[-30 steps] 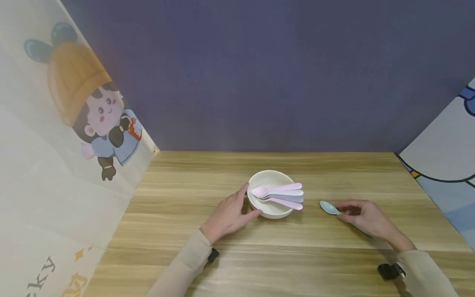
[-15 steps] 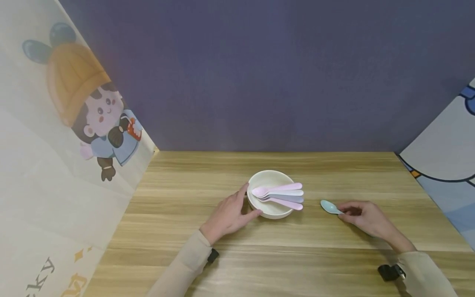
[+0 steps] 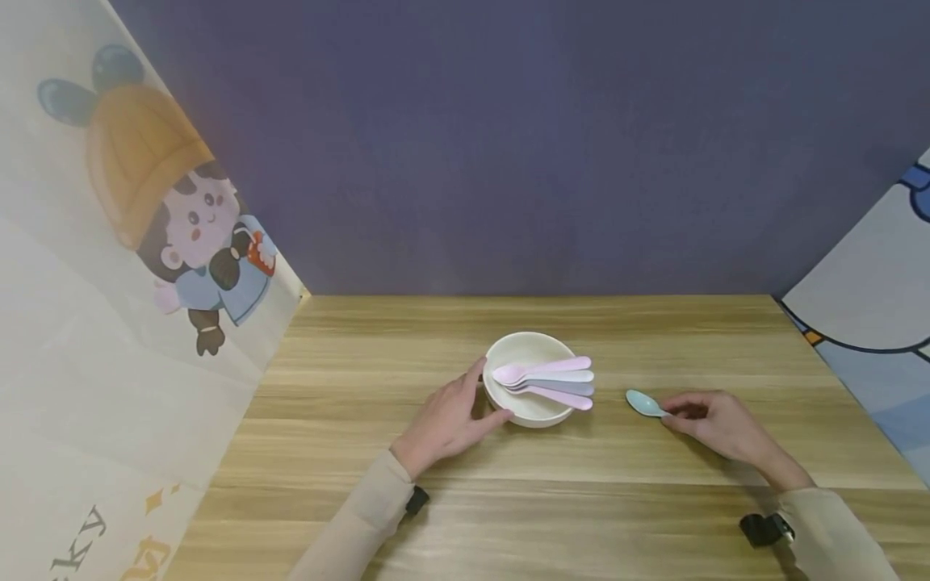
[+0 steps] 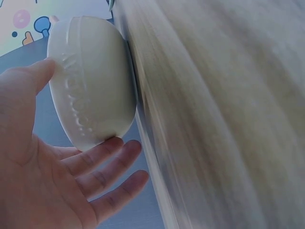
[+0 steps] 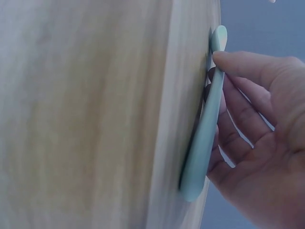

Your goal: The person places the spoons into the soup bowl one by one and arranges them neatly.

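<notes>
My left hand (image 3: pixel 450 420) rests against the near left side of a cream bowl (image 3: pixel 534 347), thumb and fingers spread along its wall. In the left wrist view the thumb touches the bowl's side near the rim. Across from it, the fingers lie nearly straight, some of them touching the wall. Inside the bowl a fan of several spoons (image 3: pixel 555 377), pink, white and grey-purple, leans with handles over the right rim. My right hand (image 3: pixel 719 424) pinches a mint-green spoon (image 5: pixel 207 129) between thumb and fingers, low over the table; its scoop points left towards the bowl.
The bowl stands on a wood-grain table (image 3: pixel 552 508). A dark blue panel (image 3: pixel 538 145) rises along the table's back edge. Printed cartoon walls (image 3: pixel 87 363) flank it left and right.
The mint spoon's handle end, visible below the right hand a second ago, is now hidden behind that hand in the head view. Left hand and bowl have hardly moved.
</notes>
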Available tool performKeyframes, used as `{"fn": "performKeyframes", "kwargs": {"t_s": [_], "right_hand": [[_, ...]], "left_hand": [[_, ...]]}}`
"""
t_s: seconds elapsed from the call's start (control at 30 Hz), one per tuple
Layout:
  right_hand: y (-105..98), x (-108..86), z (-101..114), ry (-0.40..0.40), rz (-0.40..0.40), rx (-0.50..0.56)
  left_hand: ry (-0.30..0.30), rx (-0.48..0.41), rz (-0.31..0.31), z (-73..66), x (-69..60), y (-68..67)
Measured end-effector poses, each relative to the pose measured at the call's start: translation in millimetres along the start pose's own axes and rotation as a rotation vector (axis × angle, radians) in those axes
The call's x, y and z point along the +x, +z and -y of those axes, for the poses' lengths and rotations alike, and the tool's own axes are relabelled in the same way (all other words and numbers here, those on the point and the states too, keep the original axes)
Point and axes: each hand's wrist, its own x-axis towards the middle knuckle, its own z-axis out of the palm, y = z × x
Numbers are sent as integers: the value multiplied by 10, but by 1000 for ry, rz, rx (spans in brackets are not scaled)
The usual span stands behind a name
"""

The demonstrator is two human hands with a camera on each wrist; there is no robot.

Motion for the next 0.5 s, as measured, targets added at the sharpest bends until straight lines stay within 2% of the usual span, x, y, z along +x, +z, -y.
{"fn": "performKeyframes", "kwargs": {"t_s": [0.5], "right_hand": [[-37, 30, 19, 3, 10, -7]], "left_hand": [[-7, -3, 8, 12, 6, 4]]}}
